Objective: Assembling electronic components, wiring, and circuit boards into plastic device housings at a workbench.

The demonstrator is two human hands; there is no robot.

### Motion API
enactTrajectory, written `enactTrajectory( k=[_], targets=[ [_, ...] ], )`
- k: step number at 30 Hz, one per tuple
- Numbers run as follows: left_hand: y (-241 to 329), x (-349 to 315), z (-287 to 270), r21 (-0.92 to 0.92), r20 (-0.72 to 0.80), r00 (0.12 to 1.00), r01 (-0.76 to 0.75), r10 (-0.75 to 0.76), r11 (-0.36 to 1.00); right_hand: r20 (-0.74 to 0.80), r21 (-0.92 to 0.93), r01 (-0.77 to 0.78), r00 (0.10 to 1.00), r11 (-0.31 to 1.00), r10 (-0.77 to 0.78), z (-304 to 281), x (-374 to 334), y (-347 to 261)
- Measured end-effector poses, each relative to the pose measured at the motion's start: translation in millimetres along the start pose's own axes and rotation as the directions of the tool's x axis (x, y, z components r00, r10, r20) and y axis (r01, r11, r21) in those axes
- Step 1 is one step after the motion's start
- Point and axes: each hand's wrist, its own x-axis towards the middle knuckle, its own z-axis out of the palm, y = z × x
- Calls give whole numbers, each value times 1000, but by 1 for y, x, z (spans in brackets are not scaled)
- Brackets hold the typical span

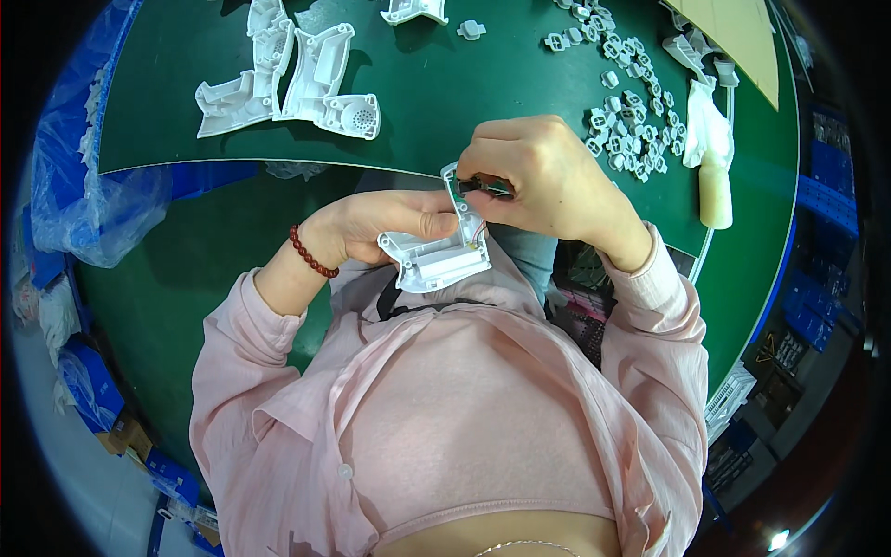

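Note:
My left hand (399, 218) is closed around a white plastic housing half (441, 263), its thumb on the near side. The housing is L-shaped, with its hollow inside facing up and a thin reddish wire near its bend. At the housing's upper end, my right hand (548, 181) is closed in a pinch. A small dark part (492, 187) shows between its fingers, with a bit of green beside it; its kind cannot be made out. Both hands are over my lap, at the near edge of the green table (418, 121).
Several white housing halves (325, 79) lie at the back left. Another white piece (471, 30) is at the back middle. Many small white plastic parts (636, 130) are strewn at the right, beside a pale-handled tool (715, 195) wrapped in white. A tan board (733, 42) is at the far right.

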Motion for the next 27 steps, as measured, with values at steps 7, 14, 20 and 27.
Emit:
enactTrajectory(
  k=[7,14,20,27],
  targets=[
    [-3,-1,0,30,-24,1000,15,-14,999,-23,64,-32,999,997,33,3,-4,0],
    [-2,-3,4,51,-98,995,18,-13,999,-36,-72,-7,999,997,4,5,-9,-9],
    [-2,-2,3,52,-94,996,7,-2,999,-26,-173,-3,1000,985,-2,11,-8,-18],
    [2,-1,21,177,-179,982,-26,58,984,-33,-281,-21,999,960,13,20,-16,-27]
  ],
)
